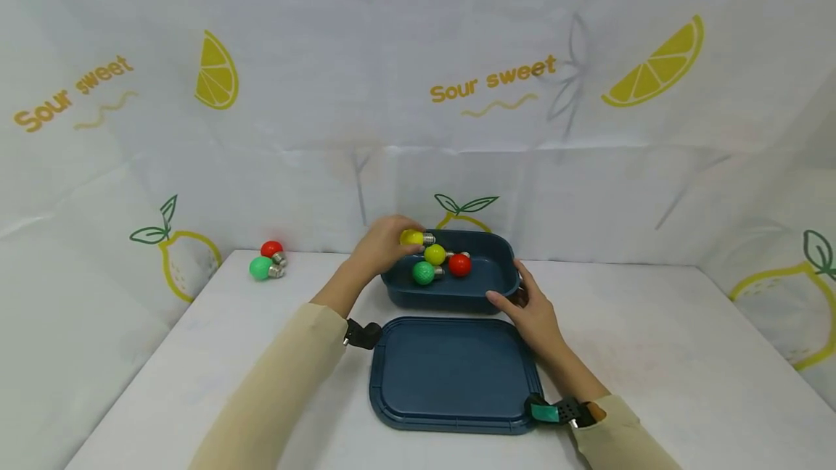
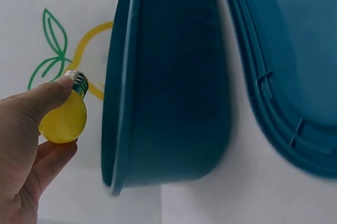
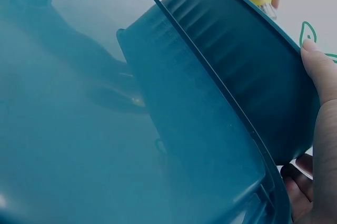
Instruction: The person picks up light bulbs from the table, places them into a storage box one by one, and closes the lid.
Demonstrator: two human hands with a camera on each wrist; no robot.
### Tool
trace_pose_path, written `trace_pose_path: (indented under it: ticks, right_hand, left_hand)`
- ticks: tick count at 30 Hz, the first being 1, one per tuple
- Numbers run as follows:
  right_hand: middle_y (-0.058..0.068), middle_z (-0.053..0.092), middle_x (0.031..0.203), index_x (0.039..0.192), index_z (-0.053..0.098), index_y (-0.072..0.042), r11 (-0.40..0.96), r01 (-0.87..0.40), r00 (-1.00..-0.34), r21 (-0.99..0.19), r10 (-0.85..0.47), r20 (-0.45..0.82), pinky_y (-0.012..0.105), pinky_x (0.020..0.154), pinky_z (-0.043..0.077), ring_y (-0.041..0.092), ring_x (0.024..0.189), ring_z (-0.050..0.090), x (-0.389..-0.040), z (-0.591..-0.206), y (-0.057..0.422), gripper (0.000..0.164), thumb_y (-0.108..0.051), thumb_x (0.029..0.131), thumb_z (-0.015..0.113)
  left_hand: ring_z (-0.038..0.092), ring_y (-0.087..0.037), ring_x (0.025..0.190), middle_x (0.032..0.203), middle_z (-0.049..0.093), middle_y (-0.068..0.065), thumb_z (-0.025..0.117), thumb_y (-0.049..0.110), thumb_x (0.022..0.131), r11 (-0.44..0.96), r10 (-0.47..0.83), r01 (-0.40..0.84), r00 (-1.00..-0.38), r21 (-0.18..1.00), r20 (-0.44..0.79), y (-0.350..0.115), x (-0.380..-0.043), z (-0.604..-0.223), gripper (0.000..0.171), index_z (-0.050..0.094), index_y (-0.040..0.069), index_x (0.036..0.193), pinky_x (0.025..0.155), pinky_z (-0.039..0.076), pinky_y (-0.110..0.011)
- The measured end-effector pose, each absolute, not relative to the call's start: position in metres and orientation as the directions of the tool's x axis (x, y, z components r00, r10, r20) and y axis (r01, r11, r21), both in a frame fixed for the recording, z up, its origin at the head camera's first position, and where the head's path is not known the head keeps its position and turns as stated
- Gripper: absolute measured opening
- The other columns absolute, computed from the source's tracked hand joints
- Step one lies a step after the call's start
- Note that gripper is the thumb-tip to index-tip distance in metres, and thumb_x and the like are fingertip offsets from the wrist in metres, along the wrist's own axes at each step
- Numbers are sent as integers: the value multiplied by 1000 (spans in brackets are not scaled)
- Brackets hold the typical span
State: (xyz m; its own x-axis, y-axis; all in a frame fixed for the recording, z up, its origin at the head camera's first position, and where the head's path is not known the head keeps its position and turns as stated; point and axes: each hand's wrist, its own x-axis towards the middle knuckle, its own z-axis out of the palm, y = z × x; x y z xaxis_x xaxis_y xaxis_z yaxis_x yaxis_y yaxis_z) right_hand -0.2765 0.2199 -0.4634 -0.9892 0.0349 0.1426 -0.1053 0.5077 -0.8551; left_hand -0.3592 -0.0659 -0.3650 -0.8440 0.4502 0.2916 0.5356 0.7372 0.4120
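Note:
A yellow light bulb [image 2: 64,121] with a silver screw base is pinched between the thumb and fingers of my left hand [image 1: 387,239]. That hand is above the left part of a dark blue box [image 1: 451,302]. Inside the box lie another yellow bulb [image 1: 435,254], a green bulb [image 1: 423,273] and a red bulb [image 1: 460,265]; a further screw base shows behind the red one. My right hand [image 1: 534,314] grips the box at its right end, thumb near the front rim and fingers around the side. In the left wrist view the bulb is apart from the box wall.
In front of the box a dark blue lid [image 1: 457,376] lies flat on the white table [image 1: 653,354]. At the table's far left corner are a loose red bulb [image 1: 271,249] and a green bulb [image 1: 260,268]. A lemon-printed white sheet [image 1: 313,129] hangs behind.

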Motion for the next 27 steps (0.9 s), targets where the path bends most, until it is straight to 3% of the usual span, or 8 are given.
trace_pose_path:
  ticks: [16, 27]
  right_hand:
    - [24, 45, 155, 164, 16, -25, 495, -122, -986, -860, 38, 161, 52, 112, 46, 38, 138, 53, -276, -462, 219, 93, -45, 92, 71]
    - [25, 43, 156, 164, 16, -23, 498, -122, -986, -859, 41, 163, 53, 112, 45, 39, 139, 52, -274, -461, 220, 91, -43, 93, 71]
  left_hand:
    - [60, -27, 120, 130, 67, -12, 75, 21, 93, 720, 434, 498, -867, 483, 246, -38, -372, -389, 34, 71, 8, 124, 105, 51, -40]
    - [62, -26, 117, 135, 65, -10, 74, 25, 94, 738, 409, 432, -897, 519, 165, -31, -371, -401, 37, 69, 14, 129, 98, 54, -40]
